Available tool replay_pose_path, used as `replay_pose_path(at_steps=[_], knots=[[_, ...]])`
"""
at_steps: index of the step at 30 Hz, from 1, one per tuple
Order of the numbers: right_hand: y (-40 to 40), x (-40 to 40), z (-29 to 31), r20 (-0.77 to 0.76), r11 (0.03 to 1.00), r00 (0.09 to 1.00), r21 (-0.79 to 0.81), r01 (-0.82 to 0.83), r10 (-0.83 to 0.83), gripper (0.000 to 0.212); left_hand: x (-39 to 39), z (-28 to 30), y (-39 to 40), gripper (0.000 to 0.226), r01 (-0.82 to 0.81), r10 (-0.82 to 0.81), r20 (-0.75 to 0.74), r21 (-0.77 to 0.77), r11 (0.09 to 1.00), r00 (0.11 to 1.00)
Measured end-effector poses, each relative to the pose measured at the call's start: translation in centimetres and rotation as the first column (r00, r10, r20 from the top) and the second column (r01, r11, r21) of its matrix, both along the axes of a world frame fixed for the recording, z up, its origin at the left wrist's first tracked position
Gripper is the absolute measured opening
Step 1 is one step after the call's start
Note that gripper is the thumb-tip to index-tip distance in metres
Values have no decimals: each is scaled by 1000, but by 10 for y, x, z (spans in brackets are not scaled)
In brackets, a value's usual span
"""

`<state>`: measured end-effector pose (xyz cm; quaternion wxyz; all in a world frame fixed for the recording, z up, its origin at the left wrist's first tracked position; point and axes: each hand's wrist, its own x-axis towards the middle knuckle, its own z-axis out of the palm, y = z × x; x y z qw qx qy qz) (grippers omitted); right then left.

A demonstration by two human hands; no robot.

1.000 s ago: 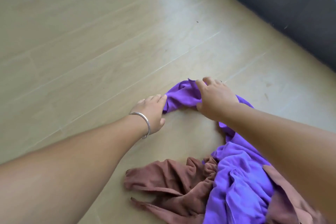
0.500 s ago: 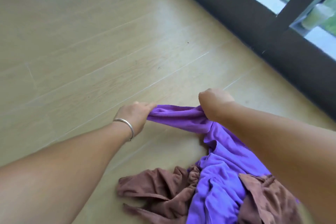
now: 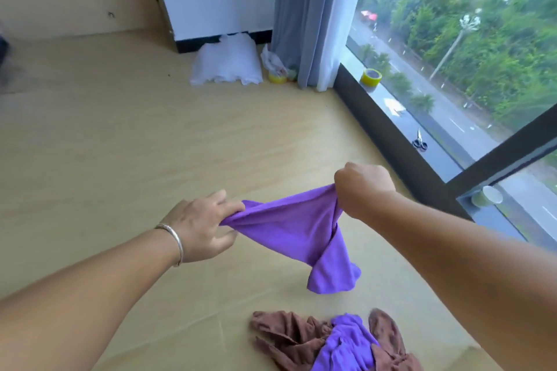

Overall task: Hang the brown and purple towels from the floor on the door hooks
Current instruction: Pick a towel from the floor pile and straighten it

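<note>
Above the floor [image 3: 120, 135], your left hand [image 3: 199, 227] and right hand [image 3: 361, 190] now grip the purple towel [image 3: 289, 229] lifted clear (brown towel [image 3: 289, 337] still down), ready for hooks.

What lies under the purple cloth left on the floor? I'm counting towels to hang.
A crumpled brown towel shows on both sides of that purple cloth; the covered middle is hidden, so one brown towel or two can't be told.
</note>
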<state>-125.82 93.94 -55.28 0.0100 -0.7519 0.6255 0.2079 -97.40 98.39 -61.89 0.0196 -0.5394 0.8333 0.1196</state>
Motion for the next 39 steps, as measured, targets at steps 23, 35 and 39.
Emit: replay_pose_path(at_steps=[23, 35, 39], knots=[[170, 332, -84, 186, 920, 936, 202, -335, 299, 40, 379, 3, 229, 27, -532, 405, 523, 115, 839, 750], [292, 349, -148, 78, 722, 927, 605, -336, 366, 42, 386, -99, 356, 31, -409, 27, 562, 567, 715, 826], [255, 357, -147, 66, 758, 926, 554, -343, 371, 41, 388, -85, 324, 29, -480, 116, 587, 515, 710, 801]])
